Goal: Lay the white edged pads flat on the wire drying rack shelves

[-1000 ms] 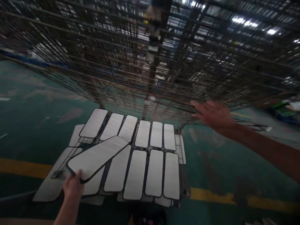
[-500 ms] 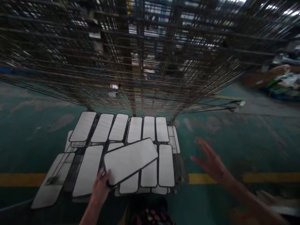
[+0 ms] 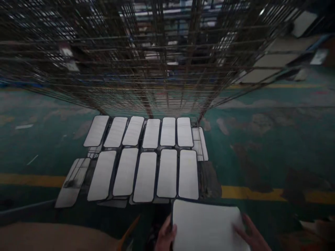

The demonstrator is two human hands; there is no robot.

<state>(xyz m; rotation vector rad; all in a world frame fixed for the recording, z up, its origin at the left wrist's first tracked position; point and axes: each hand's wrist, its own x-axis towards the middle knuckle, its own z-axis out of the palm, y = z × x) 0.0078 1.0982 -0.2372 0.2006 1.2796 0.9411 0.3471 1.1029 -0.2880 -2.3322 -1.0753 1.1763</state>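
Note:
A white rectangular panel (image 3: pixel 204 226) with a dark rim and rounded corners is close to my body, at the bottom of the view. My left hand (image 3: pixel 165 236) grips its left edge, thumb on the white face. At the opposite edge my right hand (image 3: pixel 250 234) is closed on it, somewhat blurred. The lower part of this panel runs out of view. Beyond it, similar white panels (image 3: pixel 145 177) lie side by side in two rows on a low rack.
A tall wire rack (image 3: pixel 149 69) rises behind the panels. One more panel (image 3: pixel 73 183) sits lower at the left, and another (image 3: pixel 200 143) at the right. Brown cardboard (image 3: pixel 57 235) is at bottom left. A yellow line (image 3: pixel 246 192) crosses the green floor.
The held panel has come off the rows, down and right towards my body. My right hand, earlier open and apart, now holds its right edge. The view has shifted.

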